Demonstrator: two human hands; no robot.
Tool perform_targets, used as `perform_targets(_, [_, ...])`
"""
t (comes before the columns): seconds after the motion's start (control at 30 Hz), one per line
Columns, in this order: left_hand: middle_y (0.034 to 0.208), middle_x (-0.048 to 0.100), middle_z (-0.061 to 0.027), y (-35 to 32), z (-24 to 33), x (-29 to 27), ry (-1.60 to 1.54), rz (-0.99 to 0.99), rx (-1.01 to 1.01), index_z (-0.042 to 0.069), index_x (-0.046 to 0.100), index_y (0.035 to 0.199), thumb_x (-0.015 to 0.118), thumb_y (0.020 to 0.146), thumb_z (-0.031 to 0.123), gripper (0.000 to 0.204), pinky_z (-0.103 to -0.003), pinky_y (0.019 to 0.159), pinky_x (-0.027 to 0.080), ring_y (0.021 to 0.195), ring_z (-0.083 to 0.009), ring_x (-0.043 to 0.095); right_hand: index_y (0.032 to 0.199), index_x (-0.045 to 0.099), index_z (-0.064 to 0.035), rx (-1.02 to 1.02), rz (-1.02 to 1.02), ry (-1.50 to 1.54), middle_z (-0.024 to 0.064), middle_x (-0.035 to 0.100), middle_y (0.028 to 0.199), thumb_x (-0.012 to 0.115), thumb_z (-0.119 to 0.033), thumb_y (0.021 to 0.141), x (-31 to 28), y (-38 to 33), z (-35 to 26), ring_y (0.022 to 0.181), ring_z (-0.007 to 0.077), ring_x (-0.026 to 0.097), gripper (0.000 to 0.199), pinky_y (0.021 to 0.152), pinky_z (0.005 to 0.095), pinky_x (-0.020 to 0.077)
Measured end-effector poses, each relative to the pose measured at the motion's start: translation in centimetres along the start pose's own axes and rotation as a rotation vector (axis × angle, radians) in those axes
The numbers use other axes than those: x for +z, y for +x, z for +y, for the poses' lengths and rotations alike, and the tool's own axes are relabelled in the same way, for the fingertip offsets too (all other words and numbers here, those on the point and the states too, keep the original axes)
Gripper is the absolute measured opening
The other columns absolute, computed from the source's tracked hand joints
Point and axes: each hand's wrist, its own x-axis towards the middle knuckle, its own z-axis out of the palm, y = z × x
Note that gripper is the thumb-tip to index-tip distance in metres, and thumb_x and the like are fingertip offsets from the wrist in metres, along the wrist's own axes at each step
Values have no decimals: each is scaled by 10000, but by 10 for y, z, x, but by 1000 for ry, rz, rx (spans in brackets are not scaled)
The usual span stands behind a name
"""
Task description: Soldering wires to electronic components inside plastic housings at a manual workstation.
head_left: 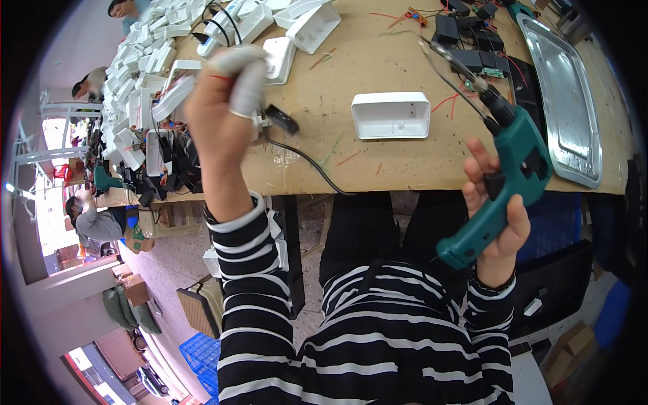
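In my right hand point(505, 247) is a green soldering gun point(523, 158), its grip wrapped by the fingers and its metal tip pointing up and away over the table. My left hand point(226, 115) is raised over the table's left part, with white coverings on some fingers. Its fingers are curled together, and a bit of red wire shows by them; what they pinch is hidden. Beside that wrist lies a black plug-like piece point(282, 119) near a black cable point(310, 162). Between my hands sits an open white plastic case point(391, 121), hollow side showing.
White cases point(145, 67) are heaped at the far left, with black parts point(179, 162) nearer. Black modules and wires point(472, 47) lie at the far right, beside a metal tray point(567, 101). Other people point(98, 219) are off to the left. The cardboard-covered table point(418, 169) ends before my lap.
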Motion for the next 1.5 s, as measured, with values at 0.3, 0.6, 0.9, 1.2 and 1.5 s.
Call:
perform_targets(0.3, [750, 511, -98, -59, 37, 93, -23, -472, 136, 29, 543, 861, 606, 696, -1, 180, -323, 546, 422, 663, -284, 518, 1304, 205, 38, 8, 92, -93, 250, 205, 1348, 541, -265, 818, 21, 21, 10, 1252, 372, 236, 664, 1019, 403, 274])
perform_targets(0.6, [785, 527, -98, -79, 24, 116, 151, -264, 82, 25, 555, 864, 612, 687, -6, 189, -328, 568, 419, 673, -269, 521, 1279, 228, 64, 23, 91, -104, 274, 229, 1324, 537, -266, 820, 7, 25, 14, 1254, 385, 218, 644, 1047, 414, 212])
perform_targets(0.9, [840, 542, -49, -76, 17, 111, 445, -156, 288, 53, 613, 725, 668, 548, 51, 186, -323, 681, 295, 737, -196, 502, 1280, 212, 78, -4, 112, -128, 288, 220, 1320, 515, -267, 835, 7, 27, 19, 1253, 396, 210, 639, 1054, 418, 195])
perform_targets(1.2, [962, 547, -112, -69, 0, 123, 345, -14, 267, 28, 589, 655, 647, 545, 47, 126, -370, 744, 299, 808, -229, 508, 1246, 278, 68, -21, 162, -265, 271, 305, 1280, 548, -274, 821, 10, -1, 4, 1166, 345, 364, 609, 938, 393, 358])
perform_targets(1.5, [938, 549, -63, -66, 3, 126, 594, -34, 232, 27, 598, 651, 640, 578, 86, 103, -371, 786, 296, 827, -216, 499, 1193, 347, 79, -79, 476, -908, 250, 494, 1075, 686, -348, 709, 43, -74, -7, 697, 163, 554, 730, 532, 233, 452])
